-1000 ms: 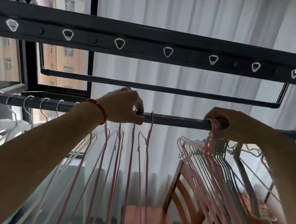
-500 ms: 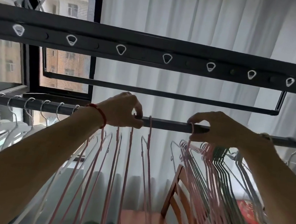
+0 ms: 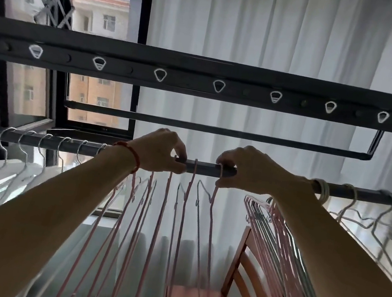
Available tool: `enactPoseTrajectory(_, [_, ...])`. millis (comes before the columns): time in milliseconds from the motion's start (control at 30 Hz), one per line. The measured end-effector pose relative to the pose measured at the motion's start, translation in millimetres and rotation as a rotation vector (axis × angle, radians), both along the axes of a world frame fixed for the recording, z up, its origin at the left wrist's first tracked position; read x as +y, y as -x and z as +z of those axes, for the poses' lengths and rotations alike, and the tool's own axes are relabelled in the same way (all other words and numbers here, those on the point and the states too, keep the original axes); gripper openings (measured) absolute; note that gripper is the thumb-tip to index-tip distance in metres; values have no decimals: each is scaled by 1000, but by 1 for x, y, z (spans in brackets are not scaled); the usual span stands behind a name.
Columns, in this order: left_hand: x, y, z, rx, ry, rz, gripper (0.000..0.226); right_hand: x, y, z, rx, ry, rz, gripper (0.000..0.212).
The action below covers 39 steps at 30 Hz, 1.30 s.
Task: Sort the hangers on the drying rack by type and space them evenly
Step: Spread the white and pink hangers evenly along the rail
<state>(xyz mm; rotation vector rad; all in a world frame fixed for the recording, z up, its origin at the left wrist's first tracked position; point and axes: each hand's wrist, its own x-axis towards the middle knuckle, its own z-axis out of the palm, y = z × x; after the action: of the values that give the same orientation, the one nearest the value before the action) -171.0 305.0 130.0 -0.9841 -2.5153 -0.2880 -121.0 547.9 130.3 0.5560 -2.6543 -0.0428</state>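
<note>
A dark round metal drying-rack rail (image 3: 201,171) crosses the view from 9 o'clock to 3 o'clock, and both hands meet on it near the centre. The left hand (image 3: 161,149), with a red cord bracelet (image 3: 130,155) on its wrist, curls over the rail, fingers (image 3: 181,155) and thumb pressed together in a pinch on the hook of a thin pink wire hanger (image 3: 164,209). Just beside it, toward 3 o'clock, the right hand (image 3: 245,167) also curls over the rail, its fingertips pinching the hook of another pink wire hanger (image 3: 212,222). Between the 2 hands 1 more pink hanger hook (image 3: 194,173) sits on the rail, apart from either hand.

Toward 9 o'clock a row of white hangers with silver metal hooks (image 3: 22,147) hangs evenly spaced. Below the left forearm, several pink hangers (image 3: 134,215) hang spread out. Under the right forearm, toward 4 o'clock, a tight bunch of pink and grey-green wire hangers (image 3: 268,235) crowds together, and near 3 o'clock a few pale wavy-shouldered hangers (image 3: 357,218) hang beside a stack of pale hooks (image 3: 322,192) on the rail.

At 6 o'clock stands a reddish-brown wooden chair (image 3: 241,282). At 12 o'clock runs a dark overhead bar with white triangular holes (image 3: 219,85), with white pleated curtains (image 3: 258,30) behind and a black-framed window (image 3: 105,33) toward 10 o'clock.
</note>
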Motion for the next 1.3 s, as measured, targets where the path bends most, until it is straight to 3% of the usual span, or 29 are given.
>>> enactPoseTrajectory(167, [-2, -2, -1, 19, 21, 17, 25, -17, 6, 2, 18, -54, -11, 28])
enactPoseTrajectory(567, [4, -4, 1, 21, 17, 3, 25, -14, 7, 5, -5, -90, -22, 35])
enactPoseTrajectory(667, [7, -6, 1, 22, 12, -4, 25, -11, 4, 4, -36, -52, -29, 53])
enactPoseTrajectory(767, [8, -7, 1, 29, 19, -11, 25, 7, -9, 4, -136, 171, 9, 84])
enactPoseTrajectory(1033, [10, -4, 2, 55, 12, -24, 24, 95, -37, 6, -170, 92, -185, 51])
enactPoseTrajectory(1300, [14, -5, 2, 51, 28, -40, 23, 123, -35, -2, -86, 91, -145, 53])
